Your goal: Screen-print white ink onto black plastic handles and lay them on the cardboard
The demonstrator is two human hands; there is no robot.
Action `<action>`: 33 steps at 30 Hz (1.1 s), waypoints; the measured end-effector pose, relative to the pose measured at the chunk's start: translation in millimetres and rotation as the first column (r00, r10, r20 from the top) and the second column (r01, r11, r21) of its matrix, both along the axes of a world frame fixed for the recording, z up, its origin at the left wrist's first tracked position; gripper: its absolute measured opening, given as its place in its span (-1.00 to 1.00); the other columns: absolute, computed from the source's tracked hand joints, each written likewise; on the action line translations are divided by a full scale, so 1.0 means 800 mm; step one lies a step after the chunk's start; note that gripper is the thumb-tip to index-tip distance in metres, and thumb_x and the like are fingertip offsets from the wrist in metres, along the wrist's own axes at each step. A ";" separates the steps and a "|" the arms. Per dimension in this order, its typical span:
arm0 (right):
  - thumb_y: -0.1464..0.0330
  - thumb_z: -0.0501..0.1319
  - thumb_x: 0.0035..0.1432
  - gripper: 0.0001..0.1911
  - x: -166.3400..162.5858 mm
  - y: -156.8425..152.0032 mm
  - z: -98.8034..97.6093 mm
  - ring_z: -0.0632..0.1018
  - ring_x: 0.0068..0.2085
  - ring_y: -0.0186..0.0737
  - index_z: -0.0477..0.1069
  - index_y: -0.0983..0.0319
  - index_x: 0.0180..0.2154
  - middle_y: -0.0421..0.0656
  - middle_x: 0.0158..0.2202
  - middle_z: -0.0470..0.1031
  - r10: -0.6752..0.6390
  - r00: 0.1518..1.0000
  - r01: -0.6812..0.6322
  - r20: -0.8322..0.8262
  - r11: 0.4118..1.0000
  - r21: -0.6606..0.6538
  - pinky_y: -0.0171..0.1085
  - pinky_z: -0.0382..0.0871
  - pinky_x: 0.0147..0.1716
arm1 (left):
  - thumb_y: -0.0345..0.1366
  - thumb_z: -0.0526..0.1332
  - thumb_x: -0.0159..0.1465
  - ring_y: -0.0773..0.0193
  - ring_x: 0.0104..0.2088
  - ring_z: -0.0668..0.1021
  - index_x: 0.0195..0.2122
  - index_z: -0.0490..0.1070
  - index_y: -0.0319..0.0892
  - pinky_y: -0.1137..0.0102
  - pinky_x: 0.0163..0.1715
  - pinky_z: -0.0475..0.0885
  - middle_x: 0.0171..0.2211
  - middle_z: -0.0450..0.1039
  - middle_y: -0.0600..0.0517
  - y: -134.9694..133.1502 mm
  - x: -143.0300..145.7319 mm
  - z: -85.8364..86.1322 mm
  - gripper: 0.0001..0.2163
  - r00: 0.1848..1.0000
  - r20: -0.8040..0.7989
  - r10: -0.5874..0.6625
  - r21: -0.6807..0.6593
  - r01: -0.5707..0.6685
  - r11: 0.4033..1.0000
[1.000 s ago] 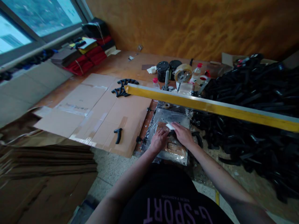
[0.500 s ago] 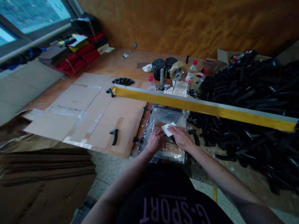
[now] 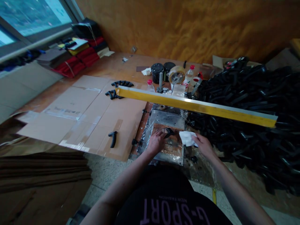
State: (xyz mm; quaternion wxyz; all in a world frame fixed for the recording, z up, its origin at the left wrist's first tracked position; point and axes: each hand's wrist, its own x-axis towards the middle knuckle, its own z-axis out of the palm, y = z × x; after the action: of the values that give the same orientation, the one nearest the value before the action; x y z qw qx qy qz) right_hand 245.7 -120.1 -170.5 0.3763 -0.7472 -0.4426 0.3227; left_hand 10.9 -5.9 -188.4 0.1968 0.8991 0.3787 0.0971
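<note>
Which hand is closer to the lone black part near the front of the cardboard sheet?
Left. The left hand is right of the lone black part, over the metal plate; the right hand is farther right, holding a white cloth.

You've got two hands [image 3: 156, 141] in play, one white cloth [image 3: 187, 138], one black piece [image 3: 169, 132] before you, one lone piece [image 3: 112, 139] on the cardboard [image 3: 93, 106], two black tubs [image 3: 156, 73], two red-capped bottles [image 3: 150, 86], one yellow bar [image 3: 197, 107]; the heap [image 3: 229, 87] defies counting!
</note>
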 end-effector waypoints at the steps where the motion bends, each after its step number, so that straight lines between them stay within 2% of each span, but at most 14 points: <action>1: 0.15 0.19 0.12 -0.65 0.006 0.000 0.006 0.60 -0.30 -0.08 0.54 0.24 -0.19 -0.12 -0.30 0.63 -0.119 0.983 0.124 -0.142 0.992 0.030 -0.12 0.49 -0.25 | -0.29 0.22 0.24 0.13 -0.12 0.54 -0.03 0.46 -0.13 0.28 -0.07 0.46 -0.17 0.53 -0.06 -0.003 0.009 0.004 -0.73 1.000 0.028 0.001 -0.017 0.000 1.000; 4: 0.08 0.36 -0.07 -0.55 0.010 0.008 0.031 0.60 -0.30 -0.13 0.54 0.23 -0.19 -0.14 -0.29 0.63 -0.313 0.794 0.405 -0.521 0.912 0.068 -0.18 0.50 -0.26 | -0.24 0.22 0.25 0.18 -0.05 0.54 0.06 0.40 -0.15 0.31 0.01 0.44 -0.07 0.53 -0.06 -0.011 0.039 0.018 -0.65 0.965 0.244 -0.096 -0.069 0.116 0.991; 7: 0.15 0.46 -0.19 -0.54 0.001 0.022 0.054 0.60 -0.25 -0.21 0.55 0.17 -0.20 -0.19 -0.21 0.63 -0.334 0.644 0.528 -0.688 0.845 0.084 -0.29 0.51 -0.27 | -0.19 0.21 0.27 0.26 0.06 0.50 0.14 0.32 -0.13 0.36 0.11 0.37 0.06 0.47 -0.03 -0.003 0.047 0.023 -0.58 0.870 0.453 -0.194 -0.027 0.231 0.973; 8: 0.18 0.47 -0.20 -0.56 -0.001 0.025 0.058 0.60 -0.25 -0.23 0.55 0.16 -0.21 -0.20 -0.19 0.62 -0.329 0.620 0.538 -0.713 0.839 0.081 -0.33 0.51 -0.29 | -0.19 0.20 0.27 0.28 0.05 0.50 0.12 0.34 -0.10 0.38 0.11 0.37 0.05 0.48 -0.01 0.005 0.038 0.020 -0.61 0.879 0.455 -0.145 -0.022 0.174 0.985; 10: 0.22 0.46 -0.17 -0.59 -0.004 0.028 0.057 0.60 -0.26 -0.27 0.56 0.15 -0.20 -0.21 -0.17 0.62 -0.328 0.585 0.533 -0.741 0.845 0.048 -0.37 0.52 -0.33 | -0.21 0.19 0.28 0.31 -0.02 0.53 0.03 0.42 -0.05 0.42 0.04 0.40 -0.03 0.52 0.03 0.027 -0.001 0.009 -0.71 0.923 0.368 0.110 -0.043 -0.101 0.994; 12: 0.27 0.45 -0.14 -0.63 -0.003 0.027 0.045 0.59 -0.31 -0.31 0.56 0.14 -0.20 -0.22 -0.20 0.62 -0.339 0.557 0.513 -0.758 0.858 -0.007 -0.41 0.51 -0.39 | -0.21 0.18 0.28 0.27 -0.06 0.54 -0.04 0.45 -0.04 0.39 -0.01 0.42 -0.08 0.52 0.02 0.049 -0.063 -0.007 -0.76 0.863 0.234 0.447 -0.043 -0.450 0.892; 15: 0.32 0.45 -0.15 -0.69 -0.001 0.024 0.021 0.58 -0.34 -0.35 0.55 0.16 -0.26 -0.24 -0.24 0.61 -0.364 0.528 0.512 -0.767 0.857 -0.055 -0.43 0.50 -0.42 | -0.26 0.14 0.28 0.05 0.02 0.46 0.00 0.37 -0.25 0.14 0.04 0.35 -0.03 0.43 -0.19 0.065 -0.167 -0.033 -0.71 0.644 0.140 0.752 0.010 -0.760 0.649; 18: 0.30 0.45 -0.16 -0.68 -0.004 0.029 0.002 0.58 -0.29 -0.28 0.53 0.17 -0.28 -0.22 -0.24 0.60 -0.377 0.558 0.552 -0.739 0.834 -0.009 -0.34 0.51 -0.36 | -0.28 0.20 0.20 -0.20 0.07 0.39 -0.02 0.33 -0.40 -0.10 0.03 0.27 -0.03 0.37 -0.35 0.065 -0.239 -0.053 -0.63 0.418 0.044 0.908 0.047 -0.908 0.416; 20: 0.24 0.42 -0.12 -0.64 -0.008 0.038 -0.007 0.58 -0.26 -0.23 0.51 0.18 -0.22 -0.19 -0.21 0.60 -0.373 0.635 0.550 -0.677 0.833 0.057 -0.26 0.51 -0.33 | -0.31 0.17 0.20 -0.21 0.01 0.43 -0.11 0.37 -0.38 -0.08 -0.05 0.32 -0.12 0.41 -0.33 0.062 -0.258 -0.061 -0.72 0.376 -0.005 0.927 0.036 -0.926 0.376; 23: 0.13 0.29 0.03 -0.62 -0.016 0.054 -0.016 0.57 -0.24 -0.14 0.48 0.21 -0.15 -0.13 -0.19 0.59 -0.341 0.843 0.442 -0.417 0.880 0.174 -0.18 0.48 -0.28 | -0.32 0.12 0.25 -0.04 -0.12 0.51 -0.16 0.41 -0.28 0.10 -0.14 0.42 -0.24 0.47 -0.19 0.059 -0.241 -0.062 -0.80 0.484 -0.013 0.875 -0.003 -0.875 0.484; 26: 0.13 0.13 0.18 -0.62 -0.031 0.070 -0.016 0.57 -0.25 -0.05 0.49 0.26 -0.14 -0.05 -0.25 0.60 -0.226 0.974 0.218 0.022 0.957 0.193 -0.11 0.45 -0.23 | -0.26 0.12 0.30 0.14 -0.15 0.53 -0.10 0.42 -0.18 0.27 -0.12 0.43 -0.19 0.50 -0.08 0.050 -0.181 -0.052 -0.79 0.724 0.059 0.688 -0.041 -0.686 0.726; 29: 0.23 0.02 0.27 -0.61 -0.053 0.085 -0.011 0.59 -0.19 0.02 0.47 0.24 -0.04 0.01 -0.19 0.60 -0.045 0.954 0.005 0.298 0.991 0.132 -0.08 0.44 -0.18 | -0.23 0.22 0.26 0.25 -0.11 0.52 -0.08 0.46 -0.04 0.38 -0.05 0.41 -0.16 0.51 0.02 0.030 -0.104 -0.041 -0.79 0.909 0.123 0.399 -0.059 -0.395 0.917; 31: 0.32 -0.02 0.28 -0.61 -0.068 0.094 -0.011 0.58 -0.10 0.00 0.43 0.21 0.04 -0.01 -0.07 0.58 0.077 0.923 -0.132 0.376 0.984 0.122 -0.09 0.43 -0.10 | -0.26 0.24 0.25 0.25 -0.12 0.52 -0.04 0.46 -0.02 0.38 -0.04 0.41 -0.17 0.52 0.03 0.017 -0.064 -0.036 -0.76 0.970 0.149 0.191 -0.019 -0.190 0.982; 33: 0.41 -0.04 0.27 -0.58 -0.079 0.102 -0.017 0.54 0.01 -0.07 0.40 0.19 0.09 -0.07 0.04 0.51 0.193 0.885 -0.269 0.423 0.955 0.126 -0.10 0.40 0.02 | -0.29 0.20 0.27 0.22 -0.12 0.52 0.00 0.43 -0.08 0.33 -0.02 0.41 -0.17 0.52 -0.02 0.009 -0.039 -0.033 -0.74 0.987 0.156 0.025 0.049 -0.033 0.998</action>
State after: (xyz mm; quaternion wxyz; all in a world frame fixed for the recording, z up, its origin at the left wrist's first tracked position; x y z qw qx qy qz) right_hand 182.6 -38.2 -184.0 0.3009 -0.7023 -0.6246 0.1615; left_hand -20.7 1.1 -214.6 0.2013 0.8880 0.3724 0.1795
